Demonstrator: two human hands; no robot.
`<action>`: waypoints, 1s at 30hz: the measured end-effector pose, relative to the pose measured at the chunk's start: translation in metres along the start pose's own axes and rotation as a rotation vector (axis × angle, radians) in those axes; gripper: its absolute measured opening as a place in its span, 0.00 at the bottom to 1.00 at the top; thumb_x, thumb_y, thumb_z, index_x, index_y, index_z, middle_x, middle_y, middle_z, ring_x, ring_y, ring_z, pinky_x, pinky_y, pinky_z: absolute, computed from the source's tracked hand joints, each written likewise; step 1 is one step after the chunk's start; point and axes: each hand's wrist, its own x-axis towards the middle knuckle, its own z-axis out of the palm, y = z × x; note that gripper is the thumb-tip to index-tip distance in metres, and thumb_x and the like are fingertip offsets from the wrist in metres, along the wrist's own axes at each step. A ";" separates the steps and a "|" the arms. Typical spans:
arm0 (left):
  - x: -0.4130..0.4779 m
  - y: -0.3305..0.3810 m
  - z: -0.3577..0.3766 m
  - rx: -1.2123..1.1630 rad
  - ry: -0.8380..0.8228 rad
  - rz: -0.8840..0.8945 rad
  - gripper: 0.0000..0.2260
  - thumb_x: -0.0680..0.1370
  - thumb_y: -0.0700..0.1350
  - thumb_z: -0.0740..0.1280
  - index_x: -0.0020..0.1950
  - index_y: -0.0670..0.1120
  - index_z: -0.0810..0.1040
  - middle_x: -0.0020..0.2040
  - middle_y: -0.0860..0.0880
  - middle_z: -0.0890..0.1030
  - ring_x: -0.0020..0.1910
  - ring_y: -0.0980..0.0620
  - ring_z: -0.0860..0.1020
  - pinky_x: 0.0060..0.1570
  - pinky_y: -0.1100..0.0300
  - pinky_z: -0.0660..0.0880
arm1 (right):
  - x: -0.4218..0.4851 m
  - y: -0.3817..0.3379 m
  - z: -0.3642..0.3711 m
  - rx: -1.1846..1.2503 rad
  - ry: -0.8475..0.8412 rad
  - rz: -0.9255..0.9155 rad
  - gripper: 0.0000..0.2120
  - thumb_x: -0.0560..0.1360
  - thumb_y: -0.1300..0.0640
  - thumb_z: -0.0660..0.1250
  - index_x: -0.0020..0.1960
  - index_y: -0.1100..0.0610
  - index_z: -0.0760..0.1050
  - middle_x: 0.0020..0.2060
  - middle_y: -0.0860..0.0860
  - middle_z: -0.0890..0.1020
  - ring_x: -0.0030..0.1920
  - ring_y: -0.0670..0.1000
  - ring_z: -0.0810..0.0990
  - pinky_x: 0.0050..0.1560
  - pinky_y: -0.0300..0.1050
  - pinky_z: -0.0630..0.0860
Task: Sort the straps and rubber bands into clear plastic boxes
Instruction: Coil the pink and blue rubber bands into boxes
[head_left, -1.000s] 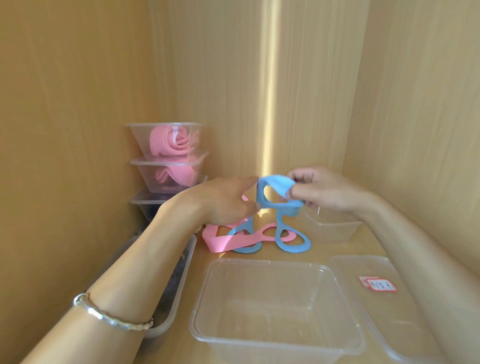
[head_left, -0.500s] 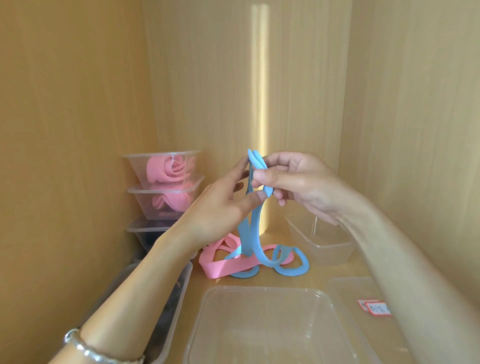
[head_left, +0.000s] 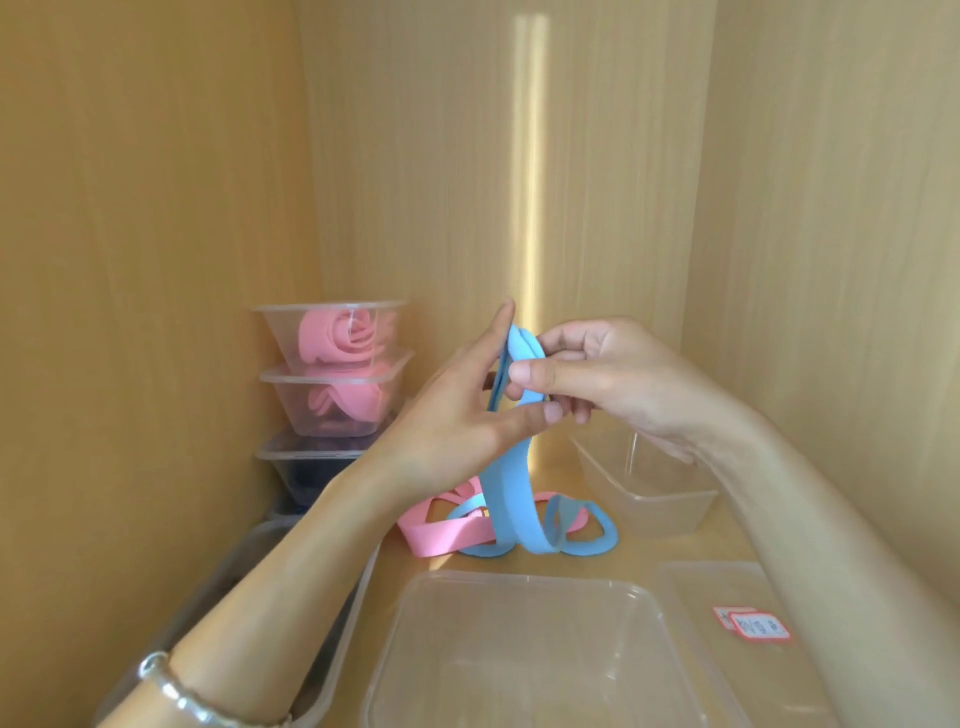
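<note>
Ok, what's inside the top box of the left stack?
Rolled pink straps show through the clear wall of the top box. Their number cannot be told: the coils cover one another.

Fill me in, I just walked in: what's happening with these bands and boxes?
A person holds a blue strap up with both hands: the right hand pinches its folded top, the left hand grips it just below. Its lower end coils on the shelf beside a pink strap. The clear box in front has nothing in it; two stacked boxes at the left hold pink straps.
</note>
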 end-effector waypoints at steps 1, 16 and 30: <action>-0.001 0.000 0.000 0.017 -0.001 -0.006 0.45 0.66 0.63 0.69 0.77 0.62 0.49 0.66 0.59 0.70 0.68 0.62 0.69 0.68 0.52 0.68 | -0.001 -0.001 -0.001 -0.041 -0.009 0.010 0.06 0.74 0.54 0.71 0.47 0.56 0.81 0.39 0.47 0.86 0.33 0.44 0.77 0.35 0.39 0.69; -0.003 -0.001 0.009 0.110 0.068 0.004 0.32 0.75 0.43 0.70 0.74 0.53 0.58 0.46 0.76 0.70 0.47 0.74 0.72 0.47 0.73 0.71 | -0.010 -0.033 0.002 0.318 0.212 -0.238 0.04 0.79 0.62 0.64 0.47 0.59 0.77 0.40 0.51 0.85 0.31 0.45 0.77 0.35 0.37 0.75; 0.032 0.024 -0.009 0.020 0.145 0.063 0.15 0.78 0.47 0.67 0.63 0.54 0.72 0.43 0.61 0.80 0.42 0.65 0.77 0.42 0.74 0.70 | 0.032 -0.068 -0.028 0.092 0.345 -0.125 0.08 0.78 0.59 0.65 0.40 0.57 0.79 0.36 0.49 0.83 0.25 0.42 0.73 0.27 0.36 0.69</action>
